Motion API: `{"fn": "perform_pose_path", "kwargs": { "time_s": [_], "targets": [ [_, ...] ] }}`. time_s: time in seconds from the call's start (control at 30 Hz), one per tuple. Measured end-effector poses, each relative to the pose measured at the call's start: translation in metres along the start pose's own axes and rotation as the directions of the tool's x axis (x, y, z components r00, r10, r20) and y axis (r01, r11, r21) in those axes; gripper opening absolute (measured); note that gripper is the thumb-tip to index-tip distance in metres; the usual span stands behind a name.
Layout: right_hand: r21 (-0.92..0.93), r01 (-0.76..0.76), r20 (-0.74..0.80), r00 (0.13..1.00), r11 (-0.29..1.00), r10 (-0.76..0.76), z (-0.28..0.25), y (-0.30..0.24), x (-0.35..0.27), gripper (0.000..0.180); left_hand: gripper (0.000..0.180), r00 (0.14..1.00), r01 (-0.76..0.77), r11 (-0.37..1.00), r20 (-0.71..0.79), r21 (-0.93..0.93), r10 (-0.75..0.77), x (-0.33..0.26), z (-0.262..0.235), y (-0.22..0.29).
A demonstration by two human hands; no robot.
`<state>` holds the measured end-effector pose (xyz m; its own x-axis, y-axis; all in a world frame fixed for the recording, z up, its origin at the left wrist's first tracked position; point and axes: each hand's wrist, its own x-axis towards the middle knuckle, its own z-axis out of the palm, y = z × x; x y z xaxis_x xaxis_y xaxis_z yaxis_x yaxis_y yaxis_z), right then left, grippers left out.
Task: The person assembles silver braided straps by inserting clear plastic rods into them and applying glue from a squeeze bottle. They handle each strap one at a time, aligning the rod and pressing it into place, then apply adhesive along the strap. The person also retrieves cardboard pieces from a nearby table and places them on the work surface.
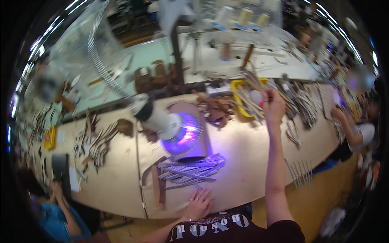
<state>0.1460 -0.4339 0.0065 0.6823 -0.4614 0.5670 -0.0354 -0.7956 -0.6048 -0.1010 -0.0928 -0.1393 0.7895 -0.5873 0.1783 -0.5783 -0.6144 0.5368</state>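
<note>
My left hand [199, 203] rests on the near edge of the tan table, fingers stretched out and lying on the surface. Just beyond its fingertips lies a loose pile of grey braided-looking strips [193, 171]. My right hand [274, 106] is reached far forward over the right side of a yellow basket [238, 108]. Its fingers are pressed together, and what they hold, if anything, is too blurred to name. Long pale strips [248, 101] stick out of the basket beside that hand. A lamp [178, 131] glows purple above the grey pile.
Brown leather-like scraps [214, 108] are heaped left of the basket. More grey strips [304, 103] hang together at the right. Brown and tan strips [103, 141] lie at the left. Thread cones [245, 18] stand at the back. Co-workers sit left and right.
</note>
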Motion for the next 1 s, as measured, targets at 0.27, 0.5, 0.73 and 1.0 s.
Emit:
{"fn": "perform_pose_path", "kwargs": {
  "time_s": [0.27,0.5,0.73,1.0],
  "targets": [
    [-0.345,0.228,0.067,0.974,0.911,-0.218,0.020,0.040,-0.134,0.033,0.029,0.999,0.030,0.996,-0.027,-0.087,-0.033,0.002,0.011,0.003],
    [-0.237,0.123,0.359,0.933,0.964,-0.031,-0.003,0.030,-0.238,0.036,0.023,0.999,0.041,0.997,-0.026,-0.064,-0.043,0.007,0.006,0.006],
    [-0.221,0.105,0.349,0.937,0.970,-0.022,-0.002,0.022,-0.231,0.036,0.023,0.982,-0.037,0.978,-0.189,-0.205,-0.002,0.003,0.005,0.003],
    [0.068,-0.188,0.297,0.941,0.980,0.160,-0.008,0.027,-0.231,0.027,0.031,0.811,0.051,0.979,-0.564,-0.197,-0.155,0.028,-0.087,-0.011]
  ]
}}
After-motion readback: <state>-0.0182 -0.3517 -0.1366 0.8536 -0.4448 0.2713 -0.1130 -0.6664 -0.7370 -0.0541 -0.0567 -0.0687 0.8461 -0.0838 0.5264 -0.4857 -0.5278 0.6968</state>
